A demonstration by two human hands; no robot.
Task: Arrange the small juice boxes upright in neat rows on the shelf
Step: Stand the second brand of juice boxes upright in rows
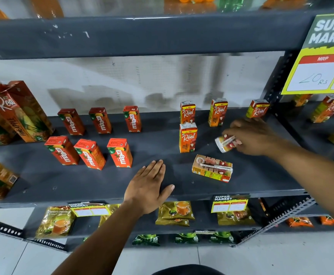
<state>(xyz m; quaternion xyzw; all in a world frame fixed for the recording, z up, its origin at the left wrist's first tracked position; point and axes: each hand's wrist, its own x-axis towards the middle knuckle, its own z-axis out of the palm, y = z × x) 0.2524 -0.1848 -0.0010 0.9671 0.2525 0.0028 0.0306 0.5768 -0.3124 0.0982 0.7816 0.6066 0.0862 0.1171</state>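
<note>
On the dark grey shelf [82, 181] several small red Maaza boxes [120, 152] stand upright in two rows at the left. Small Real juice boxes [188, 137] stand upright at the right, three along the back and one in front. My right hand [255, 135] is shut on a tilted small Real box [226, 143], held just above the shelf. Another Real box [212, 168] lies flat on its side near the front. My left hand [148, 187] rests flat on the shelf's front edge, fingers spread, holding nothing.
Tall Real pineapple cartons [21, 112] stand at the far left. A yellow price sign [319, 54] hangs at the upper right. Tea packets [175, 213] lie on the lower shelf. More juice cartons [328, 108] fill the neighbouring bay at right.
</note>
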